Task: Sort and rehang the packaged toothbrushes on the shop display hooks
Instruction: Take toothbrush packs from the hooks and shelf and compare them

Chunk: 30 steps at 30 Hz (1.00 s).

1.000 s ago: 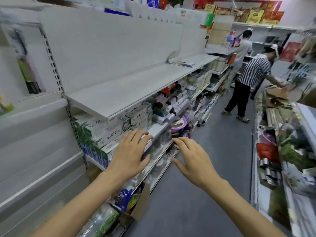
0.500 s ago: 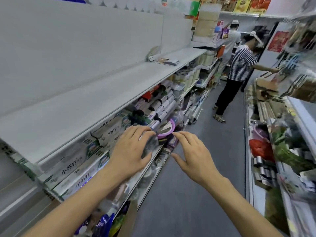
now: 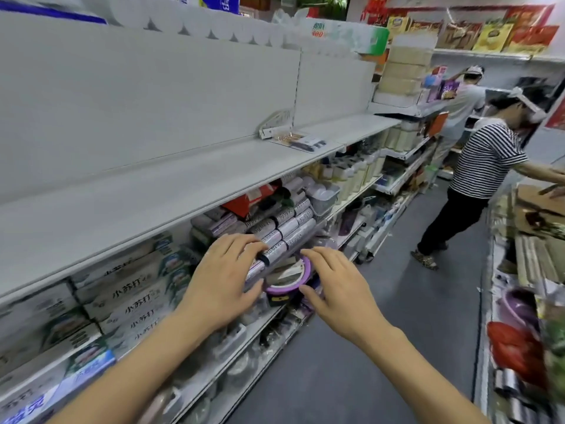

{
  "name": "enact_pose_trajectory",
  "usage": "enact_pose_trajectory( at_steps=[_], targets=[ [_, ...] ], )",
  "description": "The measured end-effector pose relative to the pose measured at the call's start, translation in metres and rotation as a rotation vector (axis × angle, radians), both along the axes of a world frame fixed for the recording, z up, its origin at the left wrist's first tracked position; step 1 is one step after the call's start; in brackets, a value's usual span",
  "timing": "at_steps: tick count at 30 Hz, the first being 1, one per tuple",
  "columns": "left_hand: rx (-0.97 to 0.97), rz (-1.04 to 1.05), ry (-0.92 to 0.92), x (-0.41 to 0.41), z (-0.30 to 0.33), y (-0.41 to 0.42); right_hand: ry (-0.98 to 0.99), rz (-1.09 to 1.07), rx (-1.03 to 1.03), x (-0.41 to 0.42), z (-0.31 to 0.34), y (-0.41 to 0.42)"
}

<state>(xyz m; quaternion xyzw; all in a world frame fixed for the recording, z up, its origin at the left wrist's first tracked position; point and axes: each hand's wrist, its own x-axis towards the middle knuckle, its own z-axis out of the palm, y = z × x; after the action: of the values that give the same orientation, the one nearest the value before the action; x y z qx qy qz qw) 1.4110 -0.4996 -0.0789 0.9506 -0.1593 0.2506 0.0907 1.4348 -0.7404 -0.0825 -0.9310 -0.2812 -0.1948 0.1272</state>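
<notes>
Both hands reach out over a shop aisle, fingers spread and holding nothing: the left hand [image 3: 224, 281] hovers before rolled packs [image 3: 281, 231] at a shelf's front edge, the right hand [image 3: 339, 289] above a purple-rimmed tub [image 3: 287, 278] partly hidden beneath it. A flat blister pack [image 3: 301, 141], contents too blurred to identify, lies near the front edge of the bare upper shelf [image 3: 183, 182]. No display hooks can be made out.
</notes>
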Motion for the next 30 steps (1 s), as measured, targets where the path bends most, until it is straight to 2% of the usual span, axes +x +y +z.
enact_pose_trajectory(
  at_steps=[10,23,30],
  targets=[
    [-0.007,0.139,0.025,0.101,0.003,-0.048,0.047,0.106,0.005,0.144,0.002,-0.052],
    [-0.022,0.179,-0.068,0.307,0.036,-0.05,0.024,0.144,-0.001,0.35,0.014,-0.061],
    [0.027,0.21,-0.004,0.392,0.054,-0.053,0.038,0.141,0.069,0.435,0.029,-0.079]
  ],
)
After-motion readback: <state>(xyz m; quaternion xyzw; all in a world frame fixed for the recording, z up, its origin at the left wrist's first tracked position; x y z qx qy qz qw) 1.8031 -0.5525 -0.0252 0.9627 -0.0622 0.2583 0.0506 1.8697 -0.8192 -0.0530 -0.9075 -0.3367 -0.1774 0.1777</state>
